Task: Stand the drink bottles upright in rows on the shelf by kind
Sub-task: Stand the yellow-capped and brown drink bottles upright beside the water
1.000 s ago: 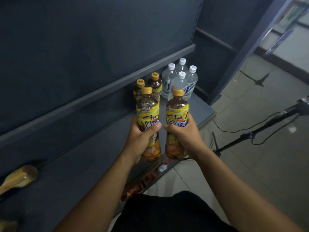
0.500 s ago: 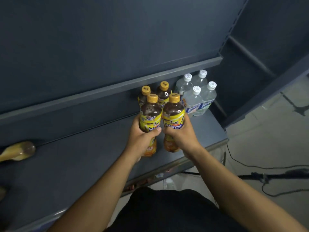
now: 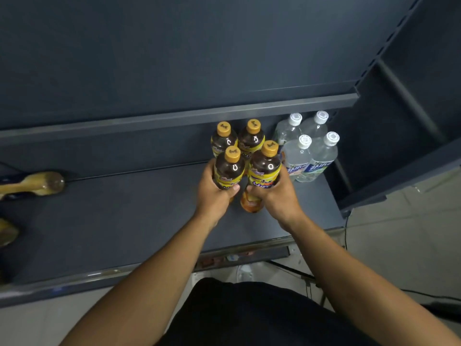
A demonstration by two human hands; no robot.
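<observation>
My left hand [image 3: 214,193] grips an upright brown tea bottle [image 3: 229,168] with a yellow label and orange cap. My right hand [image 3: 277,196] grips a second tea bottle [image 3: 265,168] of the same kind beside it. Both stand low over the dark shelf [image 3: 124,221], just in front of two more tea bottles [image 3: 238,138] standing upright at the back. To the right, several clear water bottles [image 3: 309,151] with white caps stand in rows.
A yellowish bottle [image 3: 35,184] lies on its side at the shelf's far left, and part of another one [image 3: 7,232] shows at the left edge. An upper shelf lip [image 3: 174,118] overhangs the back. A shelf upright [image 3: 389,78] closes the right side. Cables lie on the floor.
Both hands have carried their tea bottles forward and down onto the shelf, close up behind the two standing tea bottles. The view has swung towards the shelf.
</observation>
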